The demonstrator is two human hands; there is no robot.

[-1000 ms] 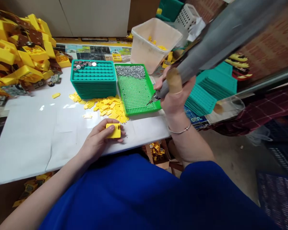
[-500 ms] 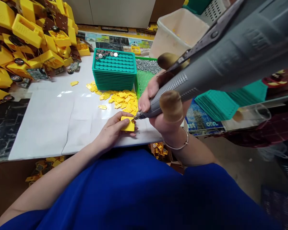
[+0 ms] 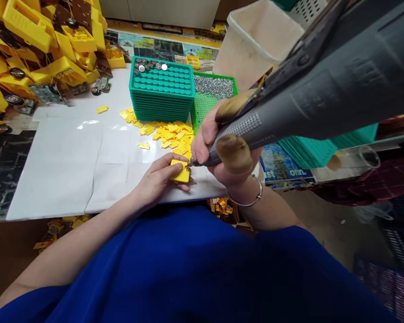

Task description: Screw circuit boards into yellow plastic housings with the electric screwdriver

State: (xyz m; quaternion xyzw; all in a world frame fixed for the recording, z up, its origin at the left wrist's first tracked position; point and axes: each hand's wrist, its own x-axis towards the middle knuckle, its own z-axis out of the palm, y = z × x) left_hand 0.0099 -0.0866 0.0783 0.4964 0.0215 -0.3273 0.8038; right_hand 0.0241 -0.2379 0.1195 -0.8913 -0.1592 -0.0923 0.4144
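Observation:
Near the front edge of the white table, my left hand [image 3: 161, 174] pinches a small yellow plastic case [image 3: 180, 173], thumb on top and fingers beneath. My right hand [image 3: 218, 148] is wrapped round a large grey electric screwdriver [image 3: 289, 98], with brown covers on some fingertips. The screwdriver slants down to the left, and its tip meets the case's right upper edge; the exact contact point is too small to make out. Just beyond the case lies a pile of small yellow plastic covers [image 3: 175, 137].
A stack of teal trays [image 3: 163, 101] holding some round cells stands behind the covers. Beside it is a green tray [image 3: 205, 105] with many screws. Yellow housings with wires [image 3: 60, 67] heap at the left; a whitish bin [image 3: 249, 40] stands at the back.
The view has shifted slightly. Both hands keep their hold, and the screwdriver tip stays at the yellow case, which is tilted a little differently.

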